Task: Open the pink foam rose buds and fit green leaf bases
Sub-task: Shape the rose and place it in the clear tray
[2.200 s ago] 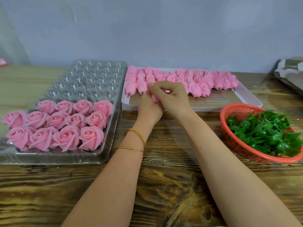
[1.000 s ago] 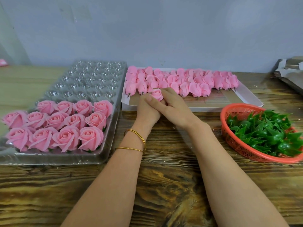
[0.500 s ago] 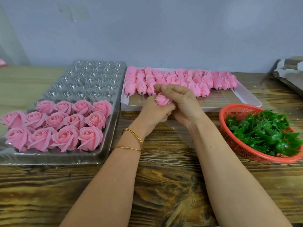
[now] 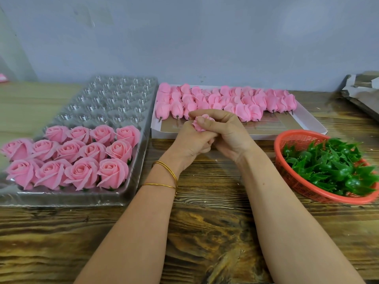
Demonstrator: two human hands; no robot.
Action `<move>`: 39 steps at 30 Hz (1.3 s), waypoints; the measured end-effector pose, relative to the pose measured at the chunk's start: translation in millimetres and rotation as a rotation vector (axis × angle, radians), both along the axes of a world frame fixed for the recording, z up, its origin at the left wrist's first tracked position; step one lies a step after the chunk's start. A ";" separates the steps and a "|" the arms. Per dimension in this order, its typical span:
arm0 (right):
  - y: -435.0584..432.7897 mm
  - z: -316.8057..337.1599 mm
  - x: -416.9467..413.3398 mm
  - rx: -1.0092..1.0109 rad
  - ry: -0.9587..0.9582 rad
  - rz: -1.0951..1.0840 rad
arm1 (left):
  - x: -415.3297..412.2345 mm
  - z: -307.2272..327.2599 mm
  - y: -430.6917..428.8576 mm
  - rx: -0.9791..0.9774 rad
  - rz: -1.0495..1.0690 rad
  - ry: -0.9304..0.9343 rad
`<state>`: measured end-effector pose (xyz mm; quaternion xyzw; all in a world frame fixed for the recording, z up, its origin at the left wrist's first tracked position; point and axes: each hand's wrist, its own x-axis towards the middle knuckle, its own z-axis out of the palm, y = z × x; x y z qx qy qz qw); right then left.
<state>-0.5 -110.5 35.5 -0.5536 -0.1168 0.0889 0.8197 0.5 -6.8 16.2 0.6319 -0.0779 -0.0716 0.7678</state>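
1. A pink foam rose bud is sitting at center, over the white tray's near edge.
2. The left hand and right hand are each curling their grip around it.
3. Green leaf bases are lying in the red basket, right.
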 end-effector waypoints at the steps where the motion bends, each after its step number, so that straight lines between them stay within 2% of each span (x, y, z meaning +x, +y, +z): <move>1: 0.2 -0.2 0.0 -0.009 0.000 -0.003 | -0.1 -0.5 -0.1 0.000 0.007 -0.001; 7: -0.5 0.7 -1.0 -0.128 -0.008 -0.016 | -0.5 -1.3 -0.9 0.080 0.063 -0.028; 10: 0.7 2.2 0.4 -0.073 0.023 -0.049 | 1.6 -3.1 0.3 0.173 0.144 -0.074; 12: 0.3 2.8 3.5 -0.050 0.017 -0.147 | 4.2 -5.0 1.7 0.235 0.190 -0.123; 16: -0.4 1.5 5.6 -0.136 -0.077 -0.341 | 6.9 -7.4 1.7 0.333 0.259 -0.204; 23: 15.0 2.1 -3.3 -0.312 -0.211 -0.362 | 8.6 -5.6 1.8 0.559 0.288 -0.363; 27: 21.5 -1.4 -3.5 -0.376 -0.245 -0.338 | 9.6 -5.5 0.9 0.568 0.312 -0.276; 31: 22.1 -6.8 -0.6 -0.426 -0.262 -0.320 | 9.0 -4.3 0.5 0.557 0.321 -0.268; 39: 24.5 -10.9 1.0 -0.362 -0.207 -0.302 | 10.6 -5.6 -0.1 0.563 0.326 -0.288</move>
